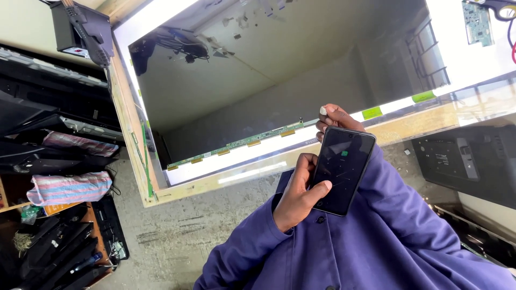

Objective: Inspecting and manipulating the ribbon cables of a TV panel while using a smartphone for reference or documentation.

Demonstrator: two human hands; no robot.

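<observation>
Two hands share one dark phone [342, 170], held up close before a blue sleeve [398, 231]: the left hand [298, 196] pinches its lower edge, and the right hand [334, 119] wraps behind its top. Beyond lies a big screen panel [258, 86] in a wooden frame [124, 113], green strip [236, 144] along its edge. Grey concrete floor [177, 231] below; black casings [48, 102] stacked left.

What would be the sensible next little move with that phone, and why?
Probably a thumb tap with the left hand: its thumb rests on the dark screen of the phone, which shows only a small green icon, while the right hand steadies the top.
</observation>
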